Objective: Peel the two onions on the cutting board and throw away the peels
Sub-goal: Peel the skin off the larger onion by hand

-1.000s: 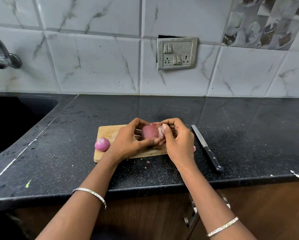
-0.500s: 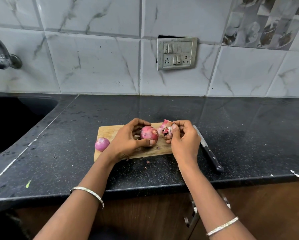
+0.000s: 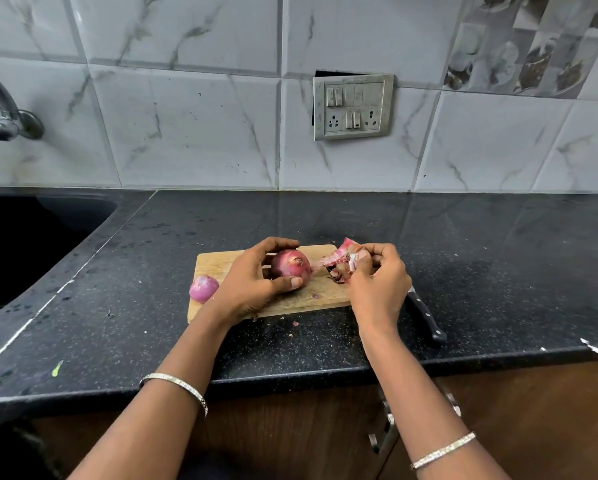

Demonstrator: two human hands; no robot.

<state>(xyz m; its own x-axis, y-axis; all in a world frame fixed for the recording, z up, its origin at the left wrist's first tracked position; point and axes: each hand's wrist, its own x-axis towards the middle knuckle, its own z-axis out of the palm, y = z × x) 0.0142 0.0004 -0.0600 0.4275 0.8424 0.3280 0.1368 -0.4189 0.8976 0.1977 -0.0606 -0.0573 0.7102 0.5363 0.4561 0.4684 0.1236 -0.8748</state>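
Purple-red papery peel (image 3: 342, 259) stretches from the round red onion (image 3: 290, 268) to our right hand (image 3: 377, 282), which pinches its free end above the far right corner of the rectangular wooden cutting board (image 3: 221, 263). Our left hand (image 3: 252, 282) grips that onion over the board's middle, thumb on the near side and fingers curled over the far side. We judge this onion partly stripped, since the strip is joined to it. A smaller pale purple onion (image 3: 203, 288) lies at the board's left edge and looks already peeled. Dark peel scraps (image 3: 335, 278) lie on the board beside the right hand. Disposal is not yet done, and no bin shows.
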